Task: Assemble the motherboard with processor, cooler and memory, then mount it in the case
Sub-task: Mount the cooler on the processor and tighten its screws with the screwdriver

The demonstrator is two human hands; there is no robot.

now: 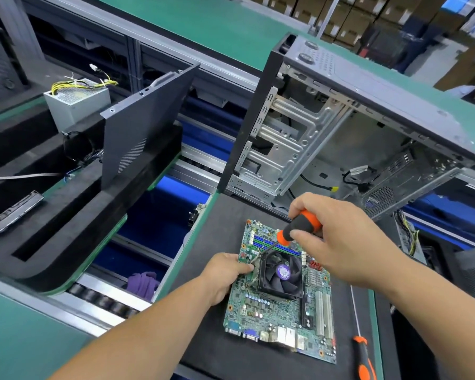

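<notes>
Right hand (pixel 337 242) fingers curl round an orange-and-black screwdriver (pixel 299 227) tipped at the black fan cooler (pixel 281 272); left hand (pixel 225 275) fingers grip the green motherboard's (pixel 272 311) edge

Two bare forearms, left hand (pixel 225 272), right hand (pixel 337 237), no gloves, no sleeves showing

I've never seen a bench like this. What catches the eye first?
Low in the middle, the green motherboard lies on a black mat, its black cooler being fastened. The right hand grips an orange screwdriver over it while the left hand steadies the board's edge. Behind stands the open case.
</notes>
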